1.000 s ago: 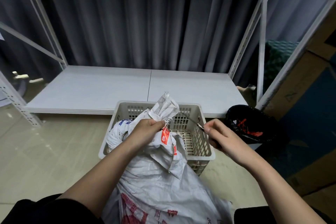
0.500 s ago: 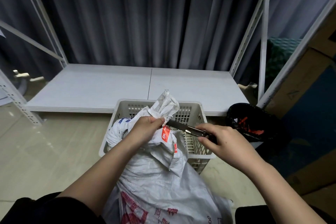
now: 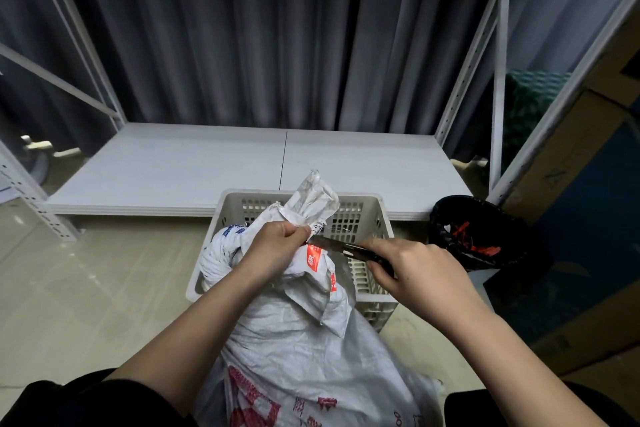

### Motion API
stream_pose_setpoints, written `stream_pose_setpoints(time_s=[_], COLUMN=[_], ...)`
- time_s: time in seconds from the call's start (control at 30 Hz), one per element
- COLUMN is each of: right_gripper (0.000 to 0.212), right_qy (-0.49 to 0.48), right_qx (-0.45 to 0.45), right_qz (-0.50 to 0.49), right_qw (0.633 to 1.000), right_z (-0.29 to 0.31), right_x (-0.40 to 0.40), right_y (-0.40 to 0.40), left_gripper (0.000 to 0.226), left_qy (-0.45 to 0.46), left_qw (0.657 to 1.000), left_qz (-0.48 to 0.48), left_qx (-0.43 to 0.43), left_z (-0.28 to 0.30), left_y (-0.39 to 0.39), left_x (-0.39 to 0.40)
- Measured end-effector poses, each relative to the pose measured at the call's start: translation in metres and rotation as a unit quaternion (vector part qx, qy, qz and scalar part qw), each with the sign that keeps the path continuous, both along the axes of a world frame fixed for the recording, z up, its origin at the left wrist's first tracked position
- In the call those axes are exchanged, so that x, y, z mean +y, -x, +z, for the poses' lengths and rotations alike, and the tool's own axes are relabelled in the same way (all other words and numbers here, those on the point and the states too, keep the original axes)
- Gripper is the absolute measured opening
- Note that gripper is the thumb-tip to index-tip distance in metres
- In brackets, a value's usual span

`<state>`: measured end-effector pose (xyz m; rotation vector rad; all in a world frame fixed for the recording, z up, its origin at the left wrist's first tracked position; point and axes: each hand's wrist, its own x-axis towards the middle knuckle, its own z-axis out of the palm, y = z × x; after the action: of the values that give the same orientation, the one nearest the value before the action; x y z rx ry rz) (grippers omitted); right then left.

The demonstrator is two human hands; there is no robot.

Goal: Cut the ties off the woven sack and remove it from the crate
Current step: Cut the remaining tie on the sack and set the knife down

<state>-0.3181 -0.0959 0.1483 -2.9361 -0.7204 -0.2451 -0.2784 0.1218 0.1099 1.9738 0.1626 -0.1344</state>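
The right hand (image 3: 420,272) has brought the scissors (image 3: 341,247) in from the side to the neck of the sack (image 3: 304,319), which the left hand (image 3: 275,246) grips shut (sack half in the crate (image 3: 375,215)); a cut looks imminent.

Your left hand (image 3: 273,246) is fisted at 12 o'clock, knuckles up, forearm angling in from 7, while your right hand (image 3: 415,274) curls closed beside it at 3, forearm from 5.
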Motion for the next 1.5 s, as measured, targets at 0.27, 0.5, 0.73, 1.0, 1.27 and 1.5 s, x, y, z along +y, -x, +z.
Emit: stream_pose_setpoints(time_s=[0.27,0.5,0.73,1.0,1.27,1.5], right_gripper=[0.018,0.018,0.025,0.026,0.024,0.025], right_qy=[0.060,0.094,0.119,0.153,0.179,0.066], right_qx=[-0.126,-0.138,-0.122,-0.089,-0.052,0.010], right_qz=[0.013,-0.014,-0.029,-0.051,-0.050,-0.087], right_qw=[0.990,0.986,0.985,0.983,0.981,0.994], right_z=[-0.001,0.001,0.001,-0.003,-0.007,-0.015], right_x=[0.004,0.013,0.016,0.024,0.010,-0.009], right_y=[0.002,0.005,0.006,0.003,0.000,-0.005], left_gripper=[0.031,0.032,0.030,0.042,0.030,0.032], left_qy=[-0.034,-0.049,-0.011,-0.083,-0.020,-0.020], left_qw=[0.999,0.998,1.000,0.996,0.996,0.997], left_qz=[0.002,0.008,0.010,0.006,0.052,0.032], left_qx=[-0.023,-0.026,-0.004,-0.029,-0.063,-0.063], left_z=[0.004,0.006,0.006,0.002,0.010,-0.006], left_y=[0.003,0.004,0.006,0.005,-0.005,-0.006], left_x=[-0.002,-0.006,-0.007,-0.012,0.005,0.001])
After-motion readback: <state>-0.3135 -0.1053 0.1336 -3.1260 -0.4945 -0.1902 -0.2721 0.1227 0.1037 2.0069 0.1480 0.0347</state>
